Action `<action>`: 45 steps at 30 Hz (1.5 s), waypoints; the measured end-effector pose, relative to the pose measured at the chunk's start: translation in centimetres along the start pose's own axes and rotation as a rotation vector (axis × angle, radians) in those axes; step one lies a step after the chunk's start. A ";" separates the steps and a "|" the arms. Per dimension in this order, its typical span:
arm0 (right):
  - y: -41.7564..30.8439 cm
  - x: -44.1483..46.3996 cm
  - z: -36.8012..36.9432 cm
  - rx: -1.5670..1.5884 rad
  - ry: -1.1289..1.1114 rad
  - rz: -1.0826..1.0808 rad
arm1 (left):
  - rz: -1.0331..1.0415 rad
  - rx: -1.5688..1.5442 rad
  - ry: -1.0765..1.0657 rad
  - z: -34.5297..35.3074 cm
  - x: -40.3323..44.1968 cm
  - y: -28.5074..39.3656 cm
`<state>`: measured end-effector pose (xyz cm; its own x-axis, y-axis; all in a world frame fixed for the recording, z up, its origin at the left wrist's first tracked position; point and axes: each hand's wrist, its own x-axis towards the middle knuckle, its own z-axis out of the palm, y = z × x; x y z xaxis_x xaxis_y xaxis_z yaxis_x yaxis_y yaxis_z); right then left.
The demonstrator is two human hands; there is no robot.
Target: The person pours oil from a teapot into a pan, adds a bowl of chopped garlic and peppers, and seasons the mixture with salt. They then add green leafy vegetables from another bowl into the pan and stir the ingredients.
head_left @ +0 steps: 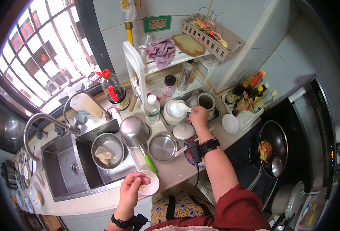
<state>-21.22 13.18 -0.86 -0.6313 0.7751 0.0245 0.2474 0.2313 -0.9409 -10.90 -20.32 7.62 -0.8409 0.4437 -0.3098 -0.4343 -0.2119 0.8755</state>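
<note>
My right grip (199, 114), right of the frame's centre, was closed on the handle end of a white spoon (183, 107), whose far end lay over the white powder in an open jar (173, 121). The spoon seemed light and fairly stiff, probably smooth enough to turn if pinched loosely, so the end of the handle, clear of the powder, was the place to hold it. The powder looked loose and likely to spill at a tilt; the jar, I judged, was heavier and breakable, best held around its wall.

At the lower centre, my left grip (131, 188) had its fingers curled over a small bowl (151, 188) with a bit of something yellow in it; I could not tell whether they held its rim. The bowl looked thin, light and easy to chip.

A white lid (183, 131) sat just below the jar, close under my right wrist, and a second open jar (205, 101) stood to the right. A clear bottle (152, 111) crowded the left side. Further left on the tabletop (173, 174), a saucepan (134, 131) pointed its green handle towards the bowl, where it could easily be knocked.
</note>
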 end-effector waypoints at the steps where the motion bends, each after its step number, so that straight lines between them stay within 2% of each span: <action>1: -0.1 -0.1 -0.1 0.000 0.000 0.000 | 0.000 0.000 0.000 0.1 0.0 0.0; 7: -0.2 -0.1 -0.6 0.125 -0.003 0.088 | 0.009 0.016 -0.020 0.0 0.1 0.0; 13: -5.5 -3.9 -4.1 0.344 0.013 0.184 | -0.001 -0.002 -0.058 0.6 0.4 0.1; 18: -10.2 -9.2 -10.1 0.606 0.042 0.144 | -0.034 -0.014 -0.142 2.3 1.1 0.1; 22: -11.9 -12.6 -17.4 0.608 0.143 0.122 | -0.001 0.015 -0.194 3.6 1.7 -0.7; 24: -11.2 -13.9 -21.8 0.614 0.287 0.105 | -0.008 0.022 -0.213 4.3 1.9 -0.8; 28: -7.8 -15.0 -31.8 0.305 0.671 -0.109 | -0.012 0.007 -0.286 4.8 2.3 -1.2; 30: -6.4 -14.8 -35.6 0.015 0.831 -0.100 | -0.019 0.020 -0.287 5.1 2.3 -1.2; 32: -4.8 -14.2 -37.8 -0.593 0.937 -0.173 | -0.021 0.036 -0.291 5.3 2.4 -1.2; 34: -2.5 -13.3 -39.5 -1.271 0.822 -0.512 | -0.029 0.021 -0.296 5.3 2.6 -1.3; 35: -1.5 -12.6 -39.9 -1.371 0.695 -0.372 | -0.028 0.024 -0.296 5.5 2.5 -1.2; 38: -0.5 -11.4 -41.1 -1.457 0.618 -0.426 | -0.017 0.054 -0.269 5.8 2.4 -0.9; 40: -3.0 -11.5 -41.1 -1.435 0.755 -0.366 | 0.000 0.059 -0.254 5.4 2.1 -0.7; 42: -5.3 -11.8 -41.1 -1.179 0.957 -0.553 | -0.004 0.052 -0.243 5.0 2.0 -0.9; 44: -8.1 -12.5 -39.5 -0.263 0.927 -0.150 | 0.002 0.040 -0.234 4.7 2.0 -1.0; 45: -9.3 -12.5 -38.3 -0.260 0.918 -0.155 | -0.010 0.037 -0.237 4.6 2.0 -1.1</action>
<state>12.55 23.84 20.49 0.1228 0.8572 0.5002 0.4342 0.4068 -0.8037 -10.61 -15.22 7.77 -0.7353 0.6387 -0.2265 -0.4267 -0.1766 0.8870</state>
